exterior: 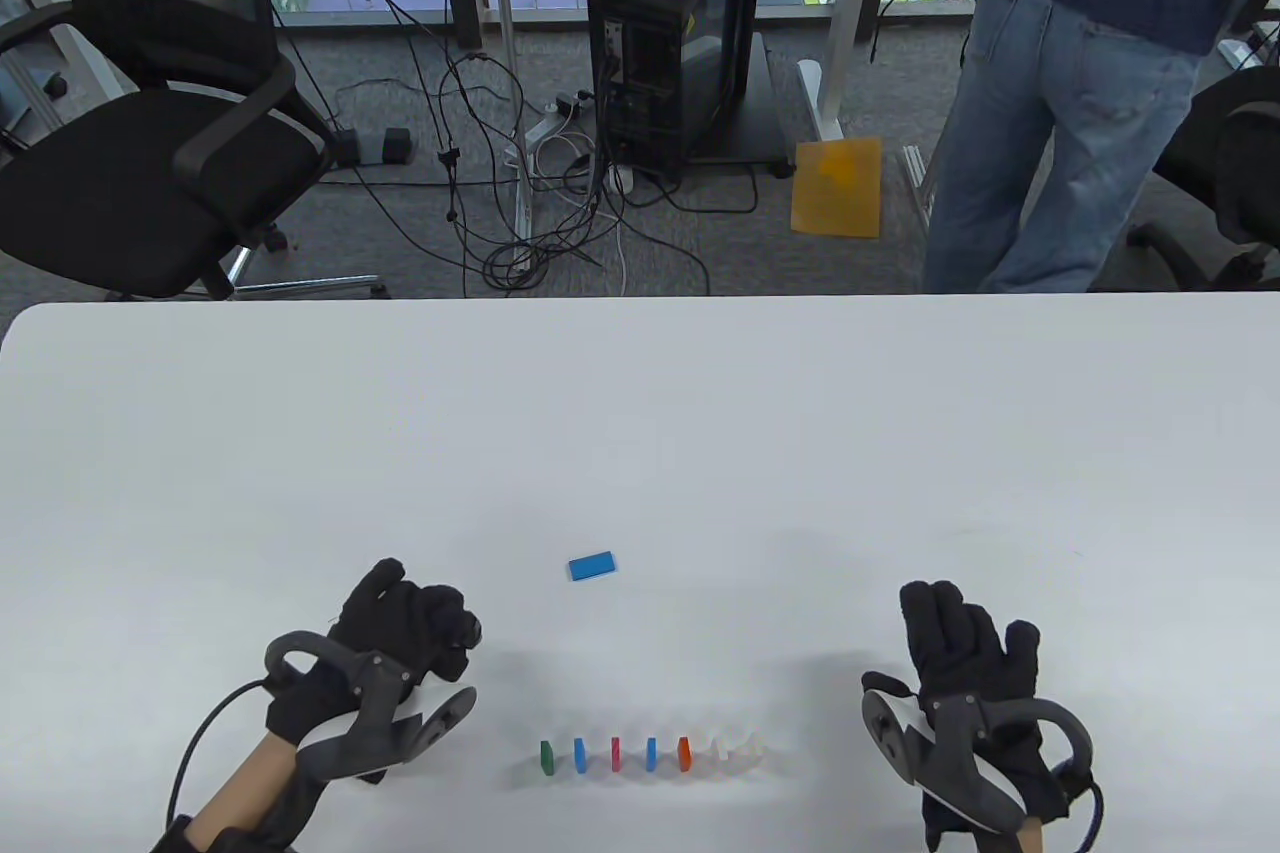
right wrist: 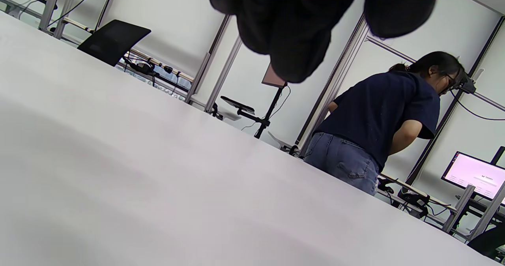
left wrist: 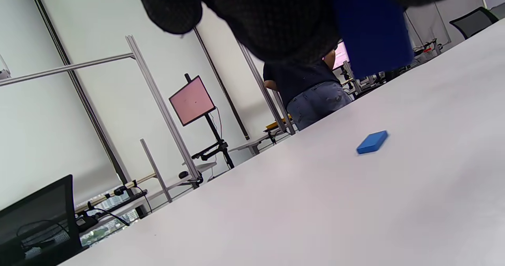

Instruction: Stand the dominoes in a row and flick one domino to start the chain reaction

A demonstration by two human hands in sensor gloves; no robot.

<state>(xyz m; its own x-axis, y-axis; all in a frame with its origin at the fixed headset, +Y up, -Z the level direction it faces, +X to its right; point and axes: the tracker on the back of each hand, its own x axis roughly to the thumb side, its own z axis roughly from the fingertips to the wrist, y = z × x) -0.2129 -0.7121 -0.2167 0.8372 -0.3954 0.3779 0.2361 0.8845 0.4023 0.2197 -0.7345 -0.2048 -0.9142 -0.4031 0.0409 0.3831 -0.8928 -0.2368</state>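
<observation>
White desk (exterior: 640, 413) fills the near half of the table view, office floor beyond it. Nearest the bottom edge: a row of standing dominoes (exterior: 650, 753), running left to right green (exterior: 546, 757), blue (exterior: 580, 754), pink (exterior: 615, 752), blue, orange (exterior: 685, 752), then two pale ones (exterior: 738, 748) that are hard to make out against the desk. Row sits between the two hands, apart from both. Left hand (exterior: 400, 638) left of the row, fingers curled; left wrist view shows a dark blue domino (left wrist: 371, 29) among the gloved fingers, apparently pinched there. Right hand (exterior: 965, 658) right of the row, fingers extended and relaxed, nothing in it; whether the palm touches the desk cannot be told. Farther in, one blue domino (exterior: 592, 566) lies flat and alone, beyond the row and a little right of the left hand. Past the far desk edge: black office chair (exterior: 140, 143) at left, tangled cables (exterior: 520, 193) on grey carpet, a black computer case (exterior: 680, 33) at centre, a yellow sheet (exterior: 838, 188) on the floor. At right, a person (exterior: 1070, 93) in jeans and a dark top stands facing away.
</observation>
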